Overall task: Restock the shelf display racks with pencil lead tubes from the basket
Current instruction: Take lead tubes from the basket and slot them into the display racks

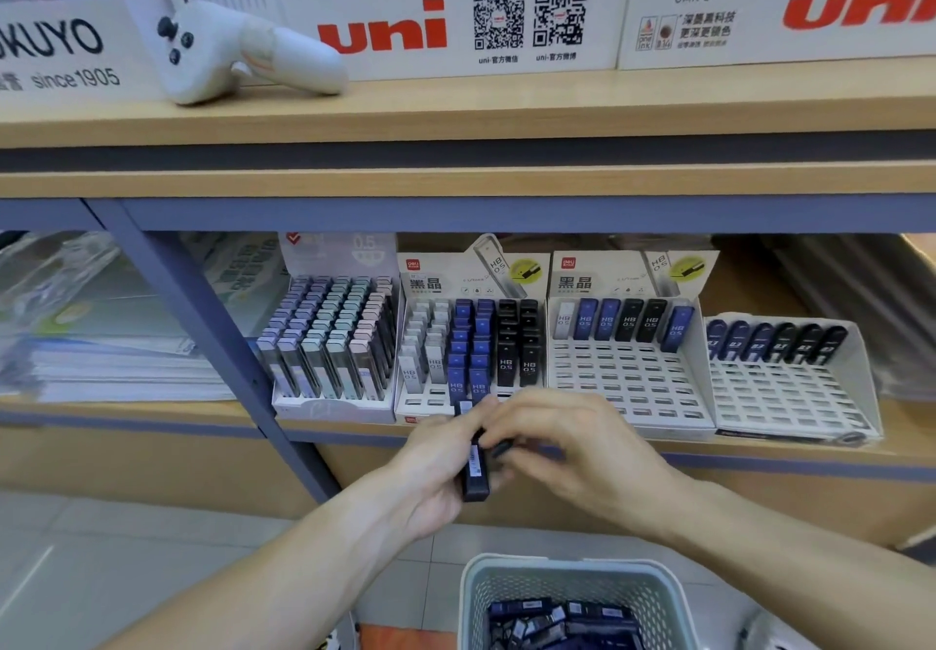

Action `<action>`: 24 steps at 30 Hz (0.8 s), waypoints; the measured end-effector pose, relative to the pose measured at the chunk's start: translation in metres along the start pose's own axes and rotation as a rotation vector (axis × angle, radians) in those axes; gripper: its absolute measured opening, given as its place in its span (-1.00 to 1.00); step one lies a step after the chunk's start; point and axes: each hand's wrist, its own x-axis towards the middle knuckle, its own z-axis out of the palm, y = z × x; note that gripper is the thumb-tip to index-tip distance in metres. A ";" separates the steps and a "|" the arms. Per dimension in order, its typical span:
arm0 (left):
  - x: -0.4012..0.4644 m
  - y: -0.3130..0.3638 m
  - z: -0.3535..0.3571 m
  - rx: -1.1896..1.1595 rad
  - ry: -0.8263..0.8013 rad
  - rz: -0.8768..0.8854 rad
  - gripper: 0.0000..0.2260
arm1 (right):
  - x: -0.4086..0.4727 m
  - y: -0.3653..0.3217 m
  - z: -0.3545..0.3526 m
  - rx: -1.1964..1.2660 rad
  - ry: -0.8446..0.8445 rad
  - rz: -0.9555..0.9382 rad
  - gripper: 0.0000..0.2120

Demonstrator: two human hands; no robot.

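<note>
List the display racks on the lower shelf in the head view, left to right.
Pastel-capped tube rack → nearly full white, blue and black HB 0.5 rack → rack with only its back row filled → angled rack with one back row of dark tubes.

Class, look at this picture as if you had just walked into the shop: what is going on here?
A person is restocking pencil lead tubes. The left hand grips a small bunch of dark tubes, and the right hand pinches one of them, in front of the lower shelf. The second display rack is nearly full; the two racks to its right hold only a back row. A basket with more tubes sits below.
</note>
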 end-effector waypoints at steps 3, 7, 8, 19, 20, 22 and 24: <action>0.001 0.000 0.003 0.005 -0.012 -0.038 -0.70 | 0.003 0.002 -0.012 0.141 0.219 0.164 -0.78; 0.003 -0.005 0.003 0.177 -0.011 -0.026 -0.61 | 0.006 0.017 -0.021 0.355 0.406 0.425 -0.74; 0.004 -0.005 0.003 0.202 -0.012 -0.028 -0.62 | 0.007 0.022 -0.022 0.383 0.432 0.467 -0.74; 0.009 -0.002 -0.009 0.008 -0.111 -0.076 -0.73 | 0.016 0.043 -0.020 0.347 0.496 0.597 -0.78; 0.008 -0.002 -0.009 -0.001 -0.120 -0.069 -0.74 | 0.017 0.043 -0.019 0.312 0.488 0.582 -0.78; 0.008 -0.003 -0.009 -0.007 -0.142 -0.054 -0.74 | 0.020 0.043 -0.016 0.237 0.457 0.537 -0.78; 0.007 -0.003 -0.008 0.023 -0.153 -0.037 -0.76 | 0.021 0.043 -0.012 0.156 0.417 0.476 -0.79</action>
